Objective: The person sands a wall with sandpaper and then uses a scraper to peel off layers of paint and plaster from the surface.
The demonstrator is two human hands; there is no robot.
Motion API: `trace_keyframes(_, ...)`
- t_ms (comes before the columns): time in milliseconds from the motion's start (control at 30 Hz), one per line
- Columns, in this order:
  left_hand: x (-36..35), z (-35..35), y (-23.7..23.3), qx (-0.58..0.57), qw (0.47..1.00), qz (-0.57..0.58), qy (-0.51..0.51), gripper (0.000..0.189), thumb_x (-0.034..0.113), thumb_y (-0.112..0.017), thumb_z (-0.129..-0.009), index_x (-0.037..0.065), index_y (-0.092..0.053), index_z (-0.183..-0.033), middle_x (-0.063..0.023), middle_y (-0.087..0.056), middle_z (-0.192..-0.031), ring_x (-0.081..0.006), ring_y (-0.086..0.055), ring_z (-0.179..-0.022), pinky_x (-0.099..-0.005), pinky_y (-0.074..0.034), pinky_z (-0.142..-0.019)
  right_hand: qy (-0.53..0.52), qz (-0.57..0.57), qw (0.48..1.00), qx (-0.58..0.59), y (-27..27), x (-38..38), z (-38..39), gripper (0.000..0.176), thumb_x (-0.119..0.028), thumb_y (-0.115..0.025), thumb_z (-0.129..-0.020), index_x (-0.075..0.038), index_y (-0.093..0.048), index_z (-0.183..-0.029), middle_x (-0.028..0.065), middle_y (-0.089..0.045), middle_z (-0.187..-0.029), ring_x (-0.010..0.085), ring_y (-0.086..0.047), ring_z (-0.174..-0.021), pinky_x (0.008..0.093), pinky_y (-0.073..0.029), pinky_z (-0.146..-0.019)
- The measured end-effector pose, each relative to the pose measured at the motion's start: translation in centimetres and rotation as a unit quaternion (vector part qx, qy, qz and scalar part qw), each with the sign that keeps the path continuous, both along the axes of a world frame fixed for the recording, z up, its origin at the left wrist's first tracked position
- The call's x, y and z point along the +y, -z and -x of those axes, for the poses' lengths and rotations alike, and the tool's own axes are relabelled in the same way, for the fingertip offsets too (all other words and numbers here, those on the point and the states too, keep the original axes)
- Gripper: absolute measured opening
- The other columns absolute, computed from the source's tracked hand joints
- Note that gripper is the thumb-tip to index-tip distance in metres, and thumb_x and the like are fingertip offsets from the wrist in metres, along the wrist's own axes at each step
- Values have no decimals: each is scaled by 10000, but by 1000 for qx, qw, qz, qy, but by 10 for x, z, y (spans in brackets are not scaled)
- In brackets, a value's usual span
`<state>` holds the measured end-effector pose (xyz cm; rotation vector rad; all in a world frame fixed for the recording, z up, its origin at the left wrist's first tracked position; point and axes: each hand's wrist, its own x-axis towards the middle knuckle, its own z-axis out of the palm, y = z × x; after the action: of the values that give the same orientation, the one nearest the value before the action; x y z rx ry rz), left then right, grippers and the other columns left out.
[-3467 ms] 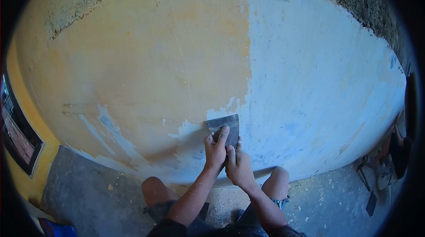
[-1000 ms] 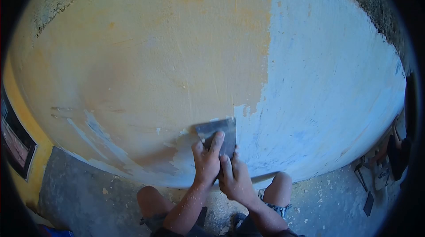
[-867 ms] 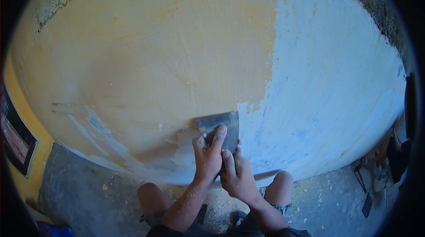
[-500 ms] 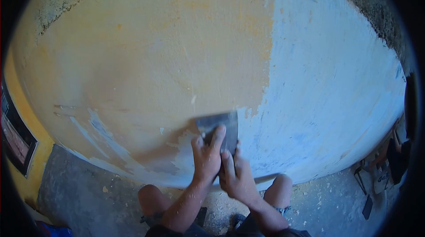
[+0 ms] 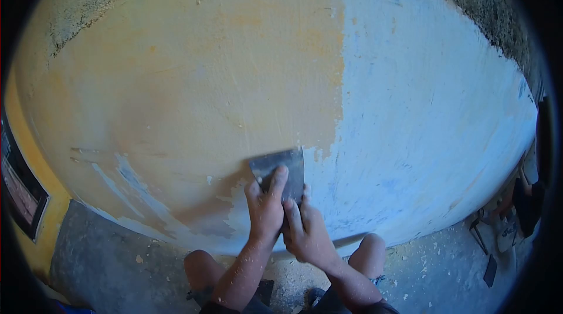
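Observation:
Both of my hands grip one wide metal scraper (image 5: 291, 168), its blade edge up against the wall (image 5: 252, 79). My left hand (image 5: 265, 211) is closed on it, a finger or thumb pressed flat along the blade. Lower and to the right, my right hand (image 5: 308, 232) wraps round the handle end, which is mostly hidden by the fingers. Yellowish-tan paint coats the wall to the left and above the blade; a pale blue-white scraped surface (image 5: 410, 126) lies to the right. Specks of dust cling to my forearms.
Paint flakes litter the grey concrete floor (image 5: 135, 267). My bent knees stand on either side of my arms. A dark-framed panel (image 5: 26, 196) is on the yellow wall at left. Rough bare plaster (image 5: 481, 9) shows at upper right. A person in dark clothing (image 5: 528, 205) is at the far right.
The scraper and both hands sit slightly further left in the view. A thin strip of tan paint near the blade's right corner now shows as pale surface.

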<state>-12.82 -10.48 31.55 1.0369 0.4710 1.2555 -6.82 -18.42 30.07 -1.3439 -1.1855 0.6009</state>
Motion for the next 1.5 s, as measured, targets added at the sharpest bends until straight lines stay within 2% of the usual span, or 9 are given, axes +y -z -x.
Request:
trace_keyframes(300,-9,-7,15,15,999,-11,-34,260,209,-626,-949,-50,-636,-944,-118,-691,-812,-184,-681,-670,-302,-574,-620,-2,15,1000,22,19,-7,-2,571,-246,-389,-1037,266,-301,-1276,197,-581,-589,317,-628,-549,412,-493,-622)
trace_keyframes(467,-3,1,-7,10,1000,-10,9,272,217,-625,-950,-55,-642,-948,-116,-693,-799,-170,-683,-673,-288,-570,-608,-41,79,992,91,-20,-6,-4,412,-230,-357,-1047,140,-501,-937,179,-542,-538,280,-598,-547,423,-490,-576)
trace_keyframes(567,-6,-2,12,22,1000,-2,20,256,218,-651,-930,-35,-641,-968,-89,-677,-827,-183,-675,-660,-302,-560,-584,-29,-12,999,15,26,-9,-8,410,-224,-374,-1041,156,-495,-946,162,-527,-524,272,-586,-529,404,-486,-551)
trace_keyframes(700,-5,-6,-9,4,1000,-4,12,259,215,-653,-929,-40,-640,-973,-105,-680,-835,-186,-674,-647,-302,-560,-573,8,-52,997,-57,-6,-1,-6,436,-229,-389,-1034,204,-424,-1074,176,-529,-543,287,-585,-530,364,-483,-572)
trace_keyframes(867,-9,-6,10,12,999,-16,26,254,214,-634,-944,-40,-645,-954,-103,-687,-805,-177,-676,-663,-296,-561,-600,-57,53,995,66,14,-13,-13,615,-265,-403,-1031,285,-260,-1263,184,-545,-571,276,-588,-523,369,-495,-639)
trace_keyframes(1000,-10,-12,-8,33,999,-35,-2,269,222,-617,-957,-44,-651,-938,-116,-694,-795,-172,-679,-664,-289,-565,-612,-24,-17,999,25,7,-8,-13,567,-249,-396,-1035,274,-305,-1236,152,-549,-559,253,-572,-508,381,-500,-654)
trace_keyframes(1100,-5,-10,-18,27,999,-37,13,272,224,-623,-952,-46,-649,-940,-115,-692,-792,-169,-675,-650,-288,-565,-603,-68,92,985,127,-22,-6,-17,558,-250,-381,-1043,277,-321,-1215,127,-544,-553,211,-547,-488,373,-502,-690)
trace_keyframes(1267,-14,-11,6,31,999,-38,-10,254,209,-624,-948,-43,-646,-952,-116,-688,-782,-177,-674,-646,-299,-566,-594,-39,2,999,-5,31,-11,-22,578,-257,-382,-1044,262,-284,-1280,114,-549,-563,139,-540,-525,349,-471,-517)
trace_keyframes(1500,-10,-11,-21,24,999,-27,-22,267,219,-651,-934,-47,-645,-942,-101,-694,-831,-169,-676,-690,-294,-560,-623,-48,31,995,83,-16,-7,-16,572,-266,-409,-1034,222,-304,-1312,147,-564,-586,218,-588,-549,372,-490,-559)
